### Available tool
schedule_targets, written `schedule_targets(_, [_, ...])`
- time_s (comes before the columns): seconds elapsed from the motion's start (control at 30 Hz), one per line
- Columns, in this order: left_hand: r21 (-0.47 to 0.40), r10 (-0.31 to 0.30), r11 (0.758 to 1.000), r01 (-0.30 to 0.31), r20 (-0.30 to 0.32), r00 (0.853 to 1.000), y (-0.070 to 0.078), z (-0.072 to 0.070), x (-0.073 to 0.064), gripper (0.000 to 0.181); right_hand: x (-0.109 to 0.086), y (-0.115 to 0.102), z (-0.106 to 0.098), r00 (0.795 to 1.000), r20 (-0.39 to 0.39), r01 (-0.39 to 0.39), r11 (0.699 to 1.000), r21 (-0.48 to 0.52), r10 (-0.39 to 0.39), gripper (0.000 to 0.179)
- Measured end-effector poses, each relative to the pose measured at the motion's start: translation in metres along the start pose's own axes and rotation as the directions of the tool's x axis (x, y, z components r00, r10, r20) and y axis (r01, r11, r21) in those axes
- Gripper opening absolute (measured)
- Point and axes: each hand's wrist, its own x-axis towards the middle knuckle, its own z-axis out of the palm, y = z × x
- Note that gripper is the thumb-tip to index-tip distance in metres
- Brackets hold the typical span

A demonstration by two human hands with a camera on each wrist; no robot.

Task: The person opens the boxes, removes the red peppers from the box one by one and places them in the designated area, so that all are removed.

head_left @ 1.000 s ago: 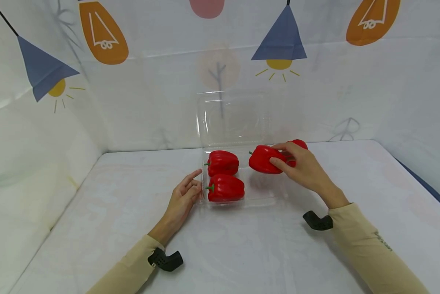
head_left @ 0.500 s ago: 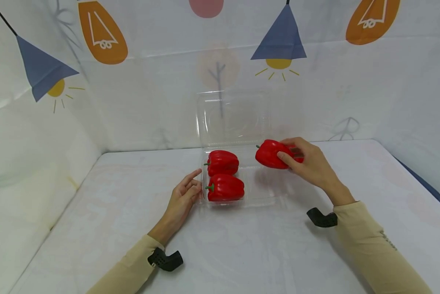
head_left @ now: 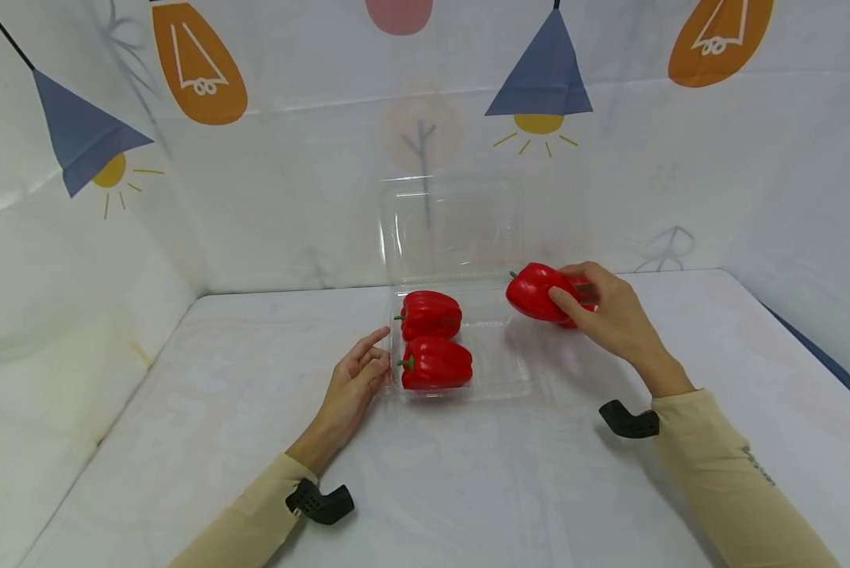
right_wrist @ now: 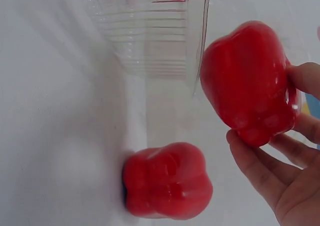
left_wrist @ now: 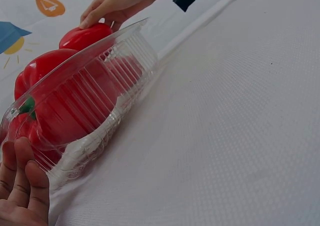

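Note:
My right hand (head_left: 620,327) holds a red bell pepper (head_left: 531,292) above the right edge of a clear plastic clamshell box (head_left: 499,355), thumb on the near side, green stem pointing left. In the right wrist view another red bell pepper (right_wrist: 167,181) lies on the table just outside the box; in the head view the hand and held pepper mostly hide it. Inside the box, along its left side, lie a rear bell pepper (head_left: 430,315) and a front bell pepper (head_left: 435,364). My left hand (head_left: 347,390) rests with its fingertips against the box's left wall, fingers loosely bent.
The box's clear lid (head_left: 460,229) stands raised at the back, in front of the printed white curtain (head_left: 290,189). A white cloth (head_left: 467,489) covers the table. The curtain also bounds the left and right sides.
My right hand has moved right and slightly back with the held bell pepper, from over the box's right half to its right edge. My left hand and the box stay still.

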Motion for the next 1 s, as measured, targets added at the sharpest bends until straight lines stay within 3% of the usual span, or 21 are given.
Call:
schedule_targets(0.2, [-0.004,0.001,1.0,-0.001,0.0,1.0,0.0,0.0,0.0,0.052,-0.001,0.0,-0.004,1.0,-0.023,-0.01,1.0,-0.008,0.01,0.04])
schedule_targets(0.57, [-0.001,0.009,1.0,-0.009,0.005,1.0,-0.001,-0.001,0.001,0.051,-0.002,0.005,-0.008,0.995,-0.039,-0.09,0.996,-0.002,0.09,0.045])
schedule_targets(1.0, [-0.015,0.01,1.0,-0.01,0.011,1.0,0.0,0.0,0.0,0.052,-0.002,0.014,-0.018,0.976,-0.031,-0.214,0.977,0.027,0.215,0.052])
